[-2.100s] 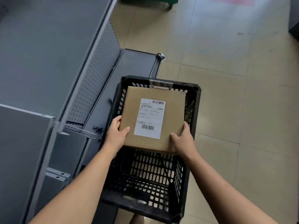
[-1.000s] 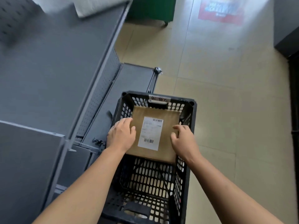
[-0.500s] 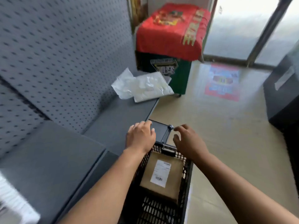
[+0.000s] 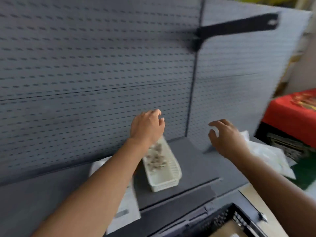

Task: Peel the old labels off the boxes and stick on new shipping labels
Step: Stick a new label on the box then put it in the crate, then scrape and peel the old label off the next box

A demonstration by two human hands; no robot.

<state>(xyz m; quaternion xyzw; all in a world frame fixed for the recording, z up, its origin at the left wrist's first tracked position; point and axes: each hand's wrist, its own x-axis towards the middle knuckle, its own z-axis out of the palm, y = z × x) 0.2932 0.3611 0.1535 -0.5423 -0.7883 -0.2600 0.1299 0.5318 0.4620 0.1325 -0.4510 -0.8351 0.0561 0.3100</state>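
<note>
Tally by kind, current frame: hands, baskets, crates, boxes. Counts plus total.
Hands: 2 (left hand, right hand, both empty)
White basket: 1
Black crate: 1
Cardboard box: 1
Total: 5

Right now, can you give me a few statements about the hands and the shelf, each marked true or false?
1. The left hand holds nothing. True.
2. The right hand grips the box. False: it is empty, and the box lies in the crate.
3. The basket stands on the shelf. True.
4. The basket is empty. False: scraps lie in it.
</note>
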